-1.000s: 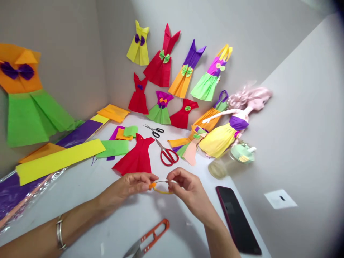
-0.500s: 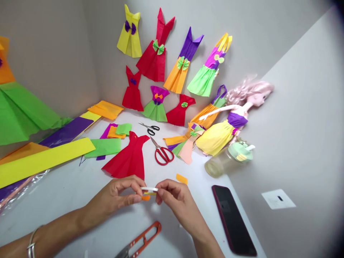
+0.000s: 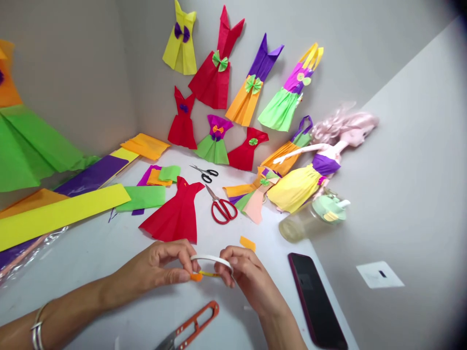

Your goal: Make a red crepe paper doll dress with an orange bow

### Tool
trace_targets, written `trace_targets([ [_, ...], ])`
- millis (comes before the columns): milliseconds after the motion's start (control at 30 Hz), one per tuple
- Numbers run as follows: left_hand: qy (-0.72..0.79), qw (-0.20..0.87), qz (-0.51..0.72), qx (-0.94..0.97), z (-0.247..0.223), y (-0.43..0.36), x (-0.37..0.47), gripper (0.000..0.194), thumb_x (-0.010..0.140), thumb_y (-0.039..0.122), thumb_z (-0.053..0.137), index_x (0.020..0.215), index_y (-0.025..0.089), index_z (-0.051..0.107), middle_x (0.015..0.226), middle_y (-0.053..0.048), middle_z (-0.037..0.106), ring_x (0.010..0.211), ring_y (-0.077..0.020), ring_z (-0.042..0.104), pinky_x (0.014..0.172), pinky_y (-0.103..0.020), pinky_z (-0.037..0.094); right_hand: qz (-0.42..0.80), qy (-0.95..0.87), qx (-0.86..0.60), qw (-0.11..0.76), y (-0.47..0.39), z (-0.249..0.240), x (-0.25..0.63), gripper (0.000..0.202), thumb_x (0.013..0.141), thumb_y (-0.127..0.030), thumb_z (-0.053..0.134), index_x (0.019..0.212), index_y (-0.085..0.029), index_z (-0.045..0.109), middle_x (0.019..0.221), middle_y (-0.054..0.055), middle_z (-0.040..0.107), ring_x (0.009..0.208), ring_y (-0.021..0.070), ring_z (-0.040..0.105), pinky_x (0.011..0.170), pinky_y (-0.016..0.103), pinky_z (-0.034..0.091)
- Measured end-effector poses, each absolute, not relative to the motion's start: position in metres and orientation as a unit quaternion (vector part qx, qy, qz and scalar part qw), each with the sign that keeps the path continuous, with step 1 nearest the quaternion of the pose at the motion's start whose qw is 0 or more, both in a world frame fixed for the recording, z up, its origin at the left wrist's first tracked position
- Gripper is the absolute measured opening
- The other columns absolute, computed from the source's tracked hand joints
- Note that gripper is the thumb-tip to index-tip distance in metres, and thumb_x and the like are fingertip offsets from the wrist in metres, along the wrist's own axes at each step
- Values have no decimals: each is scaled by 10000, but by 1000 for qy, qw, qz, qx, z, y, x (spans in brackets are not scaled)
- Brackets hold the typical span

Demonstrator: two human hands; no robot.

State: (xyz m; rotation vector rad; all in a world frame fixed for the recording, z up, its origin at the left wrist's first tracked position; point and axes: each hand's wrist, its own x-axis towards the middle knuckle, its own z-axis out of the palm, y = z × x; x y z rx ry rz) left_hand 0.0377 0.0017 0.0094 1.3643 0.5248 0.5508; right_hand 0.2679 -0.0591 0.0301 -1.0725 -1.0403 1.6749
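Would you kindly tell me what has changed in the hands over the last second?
Both hands, left hand and right hand, dropped nearer the camera, holding the white tape roll and small orange piece throughout. An orange scrap appeared on the table. Red dress and scissors stayed.

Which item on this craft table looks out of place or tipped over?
The clear bottle with a green cap lies on its side at the table's right edge beside the doll, rather than standing. A loose orange paper scrap lies near the right hand.

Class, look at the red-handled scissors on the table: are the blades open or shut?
Shut: the red scissors lie flat with both blades together in one point.
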Motion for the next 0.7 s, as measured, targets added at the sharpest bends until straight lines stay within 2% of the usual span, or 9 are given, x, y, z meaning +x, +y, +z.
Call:
trace_targets([
  [167,240,683,227,651,14,3,36,149,827,375,700,801,229,714,920,-26,636,895,-191,584,860,-293,436,672,-464,-443,370,-60,30,268,236,828,-318,573,733,-138,693,603,-2,542,567,114,432,590,250,326],
  [300,233,688,221,651,16,0,36,91,833,321,701,802,236,714,917,-10,628,888,-176,583,846,-267,423,663,-480,-443,367,-59,28,268,260,854,-322,570,706,-140,683,612,-3,537,561,106,418,580,245,315],
  [533,221,677,194,675,5,-7,40,124,829,347,710,785,231,721,909,-5,630,856,-164,594,819,-245,427,665,-487,-458,334,-61,24,262,192,826,-268,581,712,-142,669,623,-7,561,559,97,418,583,235,320],
  [700,234,686,209,656,11,-5,40,125,839,343,697,807,225,721,935,-19,645,885,-179,599,839,-262,436,648,-510,-459,332,-61,30,262,234,801,-181,489,761,-132,714,603,-9,539,579,107,407,592,239,318],
])
